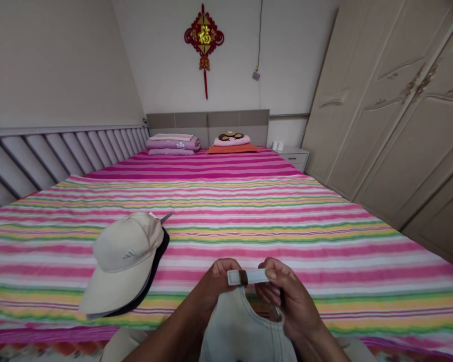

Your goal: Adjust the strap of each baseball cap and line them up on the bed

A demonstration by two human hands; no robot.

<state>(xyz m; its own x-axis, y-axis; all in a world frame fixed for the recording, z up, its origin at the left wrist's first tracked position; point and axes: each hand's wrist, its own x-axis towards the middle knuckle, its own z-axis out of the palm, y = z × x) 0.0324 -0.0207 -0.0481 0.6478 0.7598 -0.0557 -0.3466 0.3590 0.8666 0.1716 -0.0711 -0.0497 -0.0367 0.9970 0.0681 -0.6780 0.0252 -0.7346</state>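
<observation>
Holding a pale baseball cap by its back strap

Looking through the head camera, I have the pale baseball cap (241, 329) in both hands, its crown hanging just below the grip. My right hand (296, 301) is nearly closed, thumb and fingertips pinching one end of the adjustment strap (256, 275). My left hand (219, 275) is curled in close at the other end, beside the brown band (243, 277); I cannot tell exactly where its thumb presses. Gripping both ends probably spreads the strap straight, with the rear opening facing up at me and the crown's weight hanging free.

Left of the grip and a little beyond it, a beige baseball cap (124, 246) sits over a dark cap (163, 251) on the striped bedspread (256, 236). They look nested to share one spot, the visors pointing back towards my side, well apart from my hands.

As for markings, the beige front carries a small slanted-bar logo (129, 254) that resembles Adidas, though I can read no brand name. A white tag (153, 215) at its back is too small to read. Far beyond the grip, the red wall ornament (204, 35) bears a gold 福; the smaller characters flanking it are unclear. I see no lettering on the strap.
</observation>
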